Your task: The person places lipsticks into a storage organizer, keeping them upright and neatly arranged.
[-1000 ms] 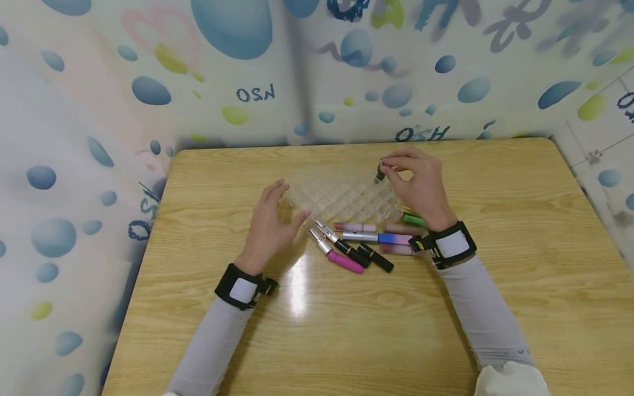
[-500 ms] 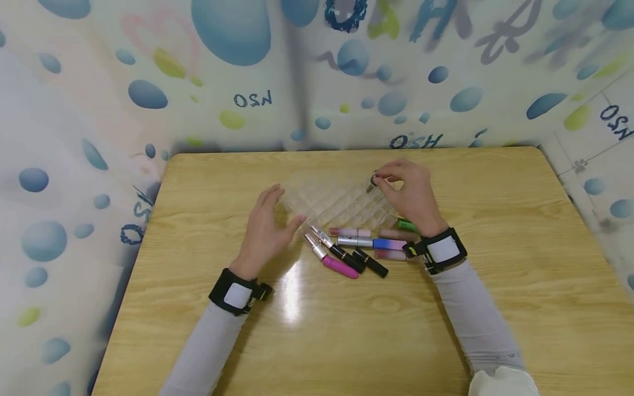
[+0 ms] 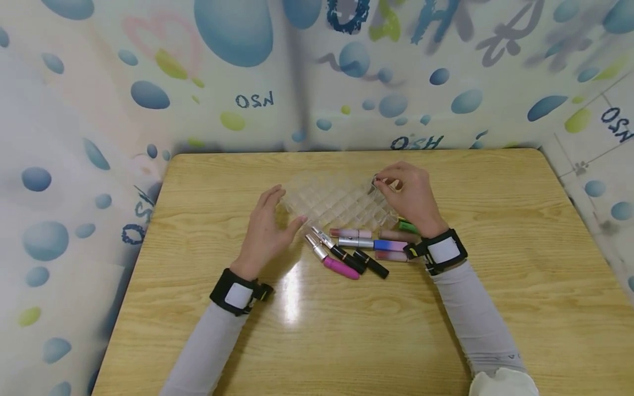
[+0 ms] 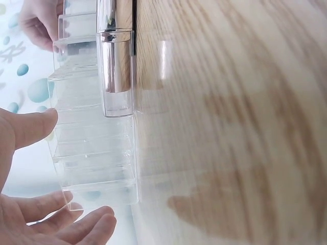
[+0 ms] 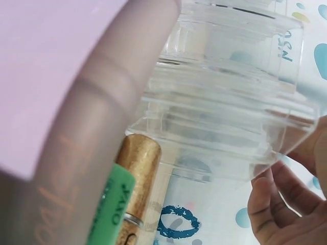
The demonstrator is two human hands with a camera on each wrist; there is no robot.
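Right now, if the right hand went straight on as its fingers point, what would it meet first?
Most likely the clear compartmented organizer, near its right end, where the right hand pinches a small dark item. Whether item and organizer already touch is unclear.

Left forearm (image 3: pixel 205 352) and right forearm (image 3: pixel 473 313), pale-sleeved, slant inward over desk (image 3: pixel 346 341) toward far edge. Both wear black wristbands (image 3: pixel 221 285). Left hand (image 3: pixel 262 231) nearer desk's left edge: thumb spread wide, fingers extended, slightly bent, tips toward far edge. Right hand (image 3: pixel 411 193) nearer far edge: thumb and index finger pinching, tips pointing left.
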